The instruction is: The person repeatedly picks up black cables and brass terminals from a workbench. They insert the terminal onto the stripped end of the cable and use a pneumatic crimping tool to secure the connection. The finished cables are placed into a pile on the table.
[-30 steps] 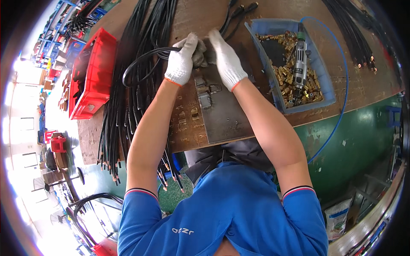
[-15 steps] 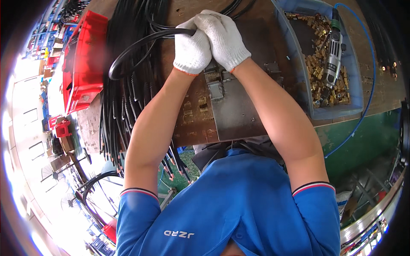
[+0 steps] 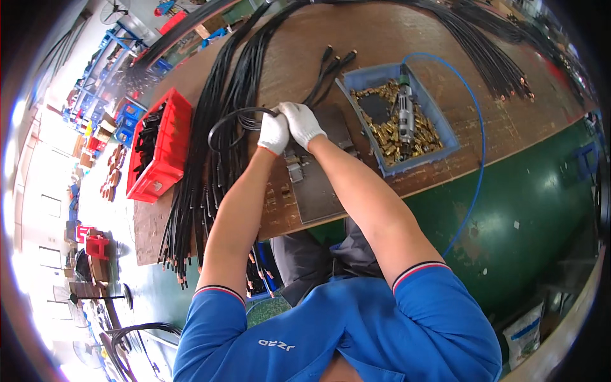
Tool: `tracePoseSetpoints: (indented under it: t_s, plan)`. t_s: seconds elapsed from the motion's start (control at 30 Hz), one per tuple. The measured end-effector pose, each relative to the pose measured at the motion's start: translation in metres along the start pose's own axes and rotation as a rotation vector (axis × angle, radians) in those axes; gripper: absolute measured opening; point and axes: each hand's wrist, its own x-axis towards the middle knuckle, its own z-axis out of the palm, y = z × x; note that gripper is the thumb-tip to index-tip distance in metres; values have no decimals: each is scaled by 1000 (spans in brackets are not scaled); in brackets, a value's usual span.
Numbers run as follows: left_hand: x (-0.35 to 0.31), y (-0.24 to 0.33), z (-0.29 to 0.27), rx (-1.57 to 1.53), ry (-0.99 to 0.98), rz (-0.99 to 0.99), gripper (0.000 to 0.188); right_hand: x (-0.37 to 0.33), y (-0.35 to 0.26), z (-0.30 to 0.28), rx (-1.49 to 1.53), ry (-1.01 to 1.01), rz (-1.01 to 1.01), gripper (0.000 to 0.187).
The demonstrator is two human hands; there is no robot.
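Both my hands wear white knitted gloves and meet over the middle of the workbench. My left hand [image 3: 273, 132] is closed around a thick black cable [image 3: 215, 127], which loops out to the left and comes back over the other cables. Pressed against it, my right hand [image 3: 303, 123] has its fingers curled in; whatever lies inside them is hidden. Below the hands sits a dark metal plate [image 3: 316, 198] with a small metal block fixture [image 3: 295, 170] on it. Just left of the hands runs a long bundle of black cables [image 3: 210, 102], hanging over the bench's front edge with copper-coloured ends.
A blue bin [image 3: 422, 160] of brass fittings [image 3: 384, 137] stands right of my hands, a power tool [image 3: 406, 114] lying across it. From the tool a blue hose [image 3: 482, 140] drops over the bench edge. A red crate [image 3: 172, 143] stands left; more cables [image 3: 480, 54] lie far right.
The view has tilted up and away, so more of the bench shows and the hands look smaller. Both hands stay together at the looped cable.
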Motion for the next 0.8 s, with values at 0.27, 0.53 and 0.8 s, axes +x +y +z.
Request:
tracePoseSetpoints:
  t_s: [0.27,0.53,0.8]
  plan:
    - [-43,10,15,-92,64,1,24,-27,-2,-3,108,-58,-55,35]
    - [-36,-4,15,-154,183,-32,28,-20,-7,0,-157,-92,-18,45]
    - [-70,76,-13,-35,307,-325,63,-52,-36,-15,-39,311,165,60]
